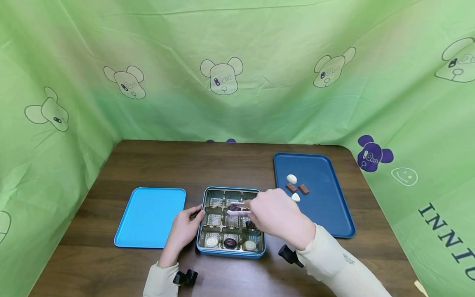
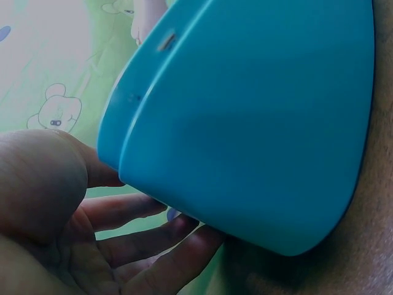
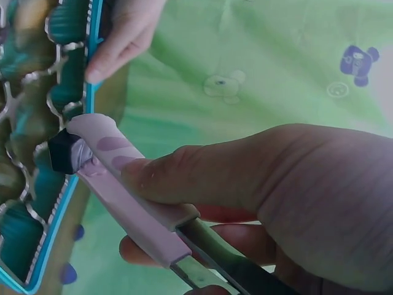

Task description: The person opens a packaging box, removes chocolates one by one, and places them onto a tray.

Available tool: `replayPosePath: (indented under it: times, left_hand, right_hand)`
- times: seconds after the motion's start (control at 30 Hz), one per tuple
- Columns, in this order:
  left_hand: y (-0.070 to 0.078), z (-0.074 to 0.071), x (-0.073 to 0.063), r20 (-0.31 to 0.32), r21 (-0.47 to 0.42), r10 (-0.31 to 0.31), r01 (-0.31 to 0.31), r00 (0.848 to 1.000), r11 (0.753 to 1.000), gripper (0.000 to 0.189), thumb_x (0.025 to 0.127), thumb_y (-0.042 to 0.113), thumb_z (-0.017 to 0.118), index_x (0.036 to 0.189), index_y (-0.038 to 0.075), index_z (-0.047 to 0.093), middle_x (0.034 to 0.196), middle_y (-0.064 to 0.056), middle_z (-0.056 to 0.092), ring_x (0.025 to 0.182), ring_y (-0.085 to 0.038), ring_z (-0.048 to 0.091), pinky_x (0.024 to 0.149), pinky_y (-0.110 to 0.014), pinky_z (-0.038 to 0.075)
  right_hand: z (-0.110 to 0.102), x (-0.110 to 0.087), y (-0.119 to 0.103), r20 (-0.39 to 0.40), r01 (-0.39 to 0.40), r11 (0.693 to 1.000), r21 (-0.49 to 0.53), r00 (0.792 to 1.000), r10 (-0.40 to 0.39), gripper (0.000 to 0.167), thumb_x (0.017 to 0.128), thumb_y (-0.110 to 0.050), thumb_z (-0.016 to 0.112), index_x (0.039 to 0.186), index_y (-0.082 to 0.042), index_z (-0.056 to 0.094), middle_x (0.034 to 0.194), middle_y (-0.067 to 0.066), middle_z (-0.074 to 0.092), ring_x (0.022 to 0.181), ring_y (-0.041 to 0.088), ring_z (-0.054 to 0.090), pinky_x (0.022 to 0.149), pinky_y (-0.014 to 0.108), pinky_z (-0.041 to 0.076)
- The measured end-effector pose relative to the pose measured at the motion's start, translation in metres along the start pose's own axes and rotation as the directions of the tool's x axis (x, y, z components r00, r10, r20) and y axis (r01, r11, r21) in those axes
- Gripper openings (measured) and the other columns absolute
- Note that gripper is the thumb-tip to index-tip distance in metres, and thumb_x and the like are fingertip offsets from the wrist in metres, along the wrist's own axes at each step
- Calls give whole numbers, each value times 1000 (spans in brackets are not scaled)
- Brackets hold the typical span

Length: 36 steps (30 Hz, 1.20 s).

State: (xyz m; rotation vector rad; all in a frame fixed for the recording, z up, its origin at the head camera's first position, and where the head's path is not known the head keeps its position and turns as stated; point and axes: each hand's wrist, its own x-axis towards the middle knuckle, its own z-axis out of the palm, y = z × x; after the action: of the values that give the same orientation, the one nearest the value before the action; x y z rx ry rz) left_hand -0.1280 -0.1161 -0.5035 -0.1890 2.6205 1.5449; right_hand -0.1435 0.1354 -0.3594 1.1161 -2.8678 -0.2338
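My right hand (image 1: 276, 214) grips a pair of tongs (image 1: 239, 213) with pale pink tips. Between those tips sits a dark chocolate (image 3: 63, 152), held over the middle row of a blue tin (image 1: 231, 254). At the tin's left side, my left hand (image 1: 185, 229) holds it, thumb at the rim and fingers against the wall. The tin's gold insert is divided into several compartments. Its near row has a white chocolate (image 1: 212, 242), a dark round one (image 1: 230, 243) and another white one (image 1: 250, 246). A dark ridged chocolate (image 1: 250, 225) lies in the middle row, partly behind the hand.
At the right, a dark blue tray (image 1: 326, 206) bears two brown chocolate pieces (image 1: 303, 189) and two white ones (image 1: 291, 179). A bright blue lid-like tray (image 1: 148, 218) lies left of the tin. Green printed cloth (image 1: 222, 115) hangs around the wooden table (image 1: 167, 165).
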Motion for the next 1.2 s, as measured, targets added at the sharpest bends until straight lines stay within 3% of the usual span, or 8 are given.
replayPosePath:
  times: [0.17,0.63,0.93,1.07,1.2]
  left_hand:
    - [-1,1,1,-5,3,3,-3,1000,1000,40,101,22,62,133,-1,65,121,-21,70,100,-24,73,81,-41,59]
    - [-2,0,2,-4,5,14,-14,1000,1000,39,101,23,62,132,-1,66,121,-19,71,104,-24,71,88,-45,56]
    - [-1,0,1,-5,-1,14,-14,1000,1000,39,101,22,62,132,-1,66,121,-19,71,104,-23,71,87,-45,57]
    - [-1,0,1,-10,2,19,-19,1000,1000,39,101,23,63,131,-1,66,119,-18,71,102,-23,72,87,-45,56]
    - [-1,-1,0,-9,1,19,-19,1000,1000,39,100,22,63,131,-1,66,118,-18,72,100,-23,72,86,-45,57]
  right_hand:
    - [-7,-8,12,-30,-49,999,-15,998,49,14,87,-33,76,96,-23,77,59,-4,57,47,13,48,38,33,34]
    - [-17,-31,49,-21,-241,966,95,970,244,25,88,-29,77,111,-19,79,60,-6,48,44,14,37,38,30,29]
    - [-15,-46,82,45,-356,923,143,934,354,20,88,-31,76,105,-21,77,61,-6,55,51,18,46,42,37,35]
    - [-11,-56,101,78,-403,900,167,915,396,23,89,-32,75,110,-24,78,71,-6,64,55,19,52,44,40,38]
    - [-5,-65,117,103,-448,879,165,894,437,31,88,-33,76,116,-19,78,73,0,66,56,18,51,44,39,37]
